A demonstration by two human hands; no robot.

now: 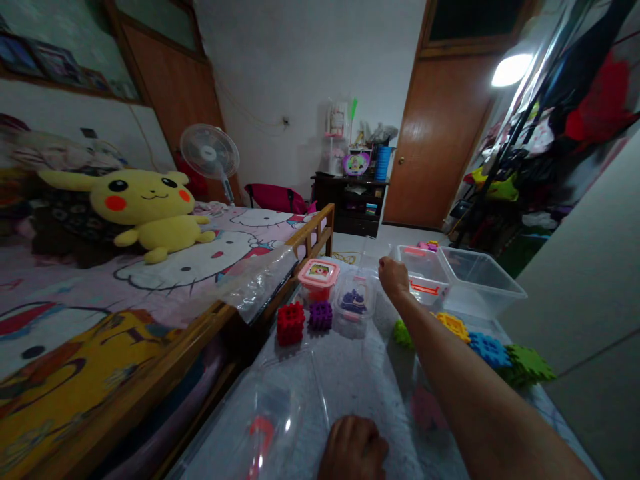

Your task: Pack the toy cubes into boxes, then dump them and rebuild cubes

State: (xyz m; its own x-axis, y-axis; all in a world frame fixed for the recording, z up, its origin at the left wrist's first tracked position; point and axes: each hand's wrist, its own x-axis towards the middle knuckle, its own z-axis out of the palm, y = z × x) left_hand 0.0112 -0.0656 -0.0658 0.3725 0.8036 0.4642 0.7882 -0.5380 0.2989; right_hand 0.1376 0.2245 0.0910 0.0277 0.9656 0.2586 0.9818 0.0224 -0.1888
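My right hand (393, 276) reaches far out over the table, fingers curled on the edge of a faint clear plastic lid (369, 259). The lid hangs above a small clear box (354, 303) with purple pieces inside. My left hand (353, 451) rests at the near edge of the table in a fist, and whatever it holds is hidden. Beside it lies a clear lid with a red clip (260, 427). A red block (291, 323) and a purple block (321, 315) stand left of the small box. A pink-lidded tub (319, 277) sits behind them.
Two large clear bins (483, 283) (425, 273) stand at the far right of the table. Yellow (453, 325), blue (488, 348) and green (528, 364) blocks lie beside my right arm. A wooden-framed bed (305, 240) with a yellow plush toy (150, 207) borders the left. A grey wall (590, 280) is on the right.
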